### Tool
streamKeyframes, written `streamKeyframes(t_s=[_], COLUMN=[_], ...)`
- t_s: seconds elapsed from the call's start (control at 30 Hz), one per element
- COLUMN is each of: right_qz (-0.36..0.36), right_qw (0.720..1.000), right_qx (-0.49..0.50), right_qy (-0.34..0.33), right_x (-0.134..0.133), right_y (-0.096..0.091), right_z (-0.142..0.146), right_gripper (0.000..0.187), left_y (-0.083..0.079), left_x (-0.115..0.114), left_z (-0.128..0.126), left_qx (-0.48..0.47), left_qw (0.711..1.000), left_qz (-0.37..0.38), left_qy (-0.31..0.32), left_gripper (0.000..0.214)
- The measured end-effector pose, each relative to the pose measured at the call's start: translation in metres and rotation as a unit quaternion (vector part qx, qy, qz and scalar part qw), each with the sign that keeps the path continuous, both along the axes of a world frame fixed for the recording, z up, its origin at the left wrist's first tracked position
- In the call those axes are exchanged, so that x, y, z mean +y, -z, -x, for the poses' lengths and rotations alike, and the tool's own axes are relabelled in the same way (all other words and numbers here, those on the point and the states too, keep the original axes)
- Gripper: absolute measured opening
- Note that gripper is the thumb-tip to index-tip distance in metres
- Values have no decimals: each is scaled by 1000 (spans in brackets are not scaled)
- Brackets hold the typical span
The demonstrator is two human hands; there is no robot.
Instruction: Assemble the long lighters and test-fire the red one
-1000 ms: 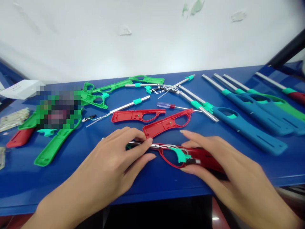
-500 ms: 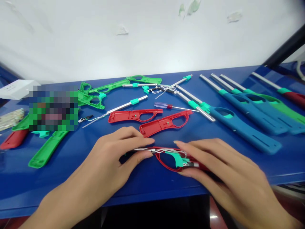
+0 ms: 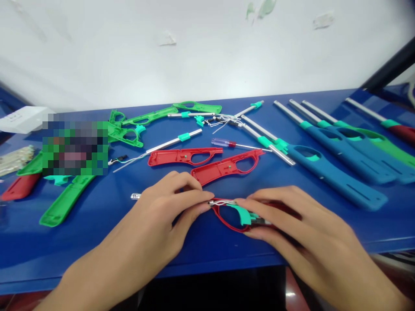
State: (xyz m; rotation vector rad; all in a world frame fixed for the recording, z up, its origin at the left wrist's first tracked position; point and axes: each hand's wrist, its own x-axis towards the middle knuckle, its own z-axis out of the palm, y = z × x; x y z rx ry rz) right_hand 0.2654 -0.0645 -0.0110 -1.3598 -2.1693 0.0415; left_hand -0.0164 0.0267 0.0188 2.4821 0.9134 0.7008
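Observation:
Near the front of the blue table lies a red lighter half-shell (image 3: 227, 222), its loop facing me, with a teal trigger (image 3: 241, 214) and white wires (image 3: 224, 202) on it. My left hand (image 3: 165, 207) pinches the metal lighter tube (image 3: 135, 196) at the shell's narrow end; the tube's far tip shows beyond my knuckles. My right hand (image 3: 292, 220) grips the wide handle end of the red shell, fingertips by the wires above and thumb below. Most of the handle is hidden under that hand.
Two red half-shells (image 3: 184, 156) and a screwdriver (image 3: 223, 142) lie just beyond my hands. Assembled blue lighters (image 3: 337, 177) stand in a row at right. Green half-shells (image 3: 66, 201) and a white box (image 3: 26, 119) are at left. Loose tubes (image 3: 173, 141) lie mid-table.
The tube's tip now shows left of my left hand. My right fingertips have moved left onto the white wires, which lie flatter along the shell.

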Motion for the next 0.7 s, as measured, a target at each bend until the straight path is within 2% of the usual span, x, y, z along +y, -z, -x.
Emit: streamKeyframes(t_s=[0.23,0.37,0.47,0.53,0.7], right_qz=[0,40,66,61,93], right_qw=[1000,996,991,993,996], right_qx=[28,81,112,94,4], right_qy=[-1,7,25,33,-1], right_x=[1,1,3,8,20], right_y=[1,-8,-17,-23,-37], right_z=[1,2,0,-1,-5], right_gripper=[28,21,16,22,32], left_y=[2,9,11,11,10], left_x=[-14,-18,-17,-17,-19], left_z=[-12,-20,-22,-23,-23], left_qx=[10,-6,-21,-26,-36], left_qw=[998,996,996,997,998], left_qz=[-52,-84,-79,-64,-46], left_qy=[18,42,38,30,19], left_gripper=[31,33,38,39,35])
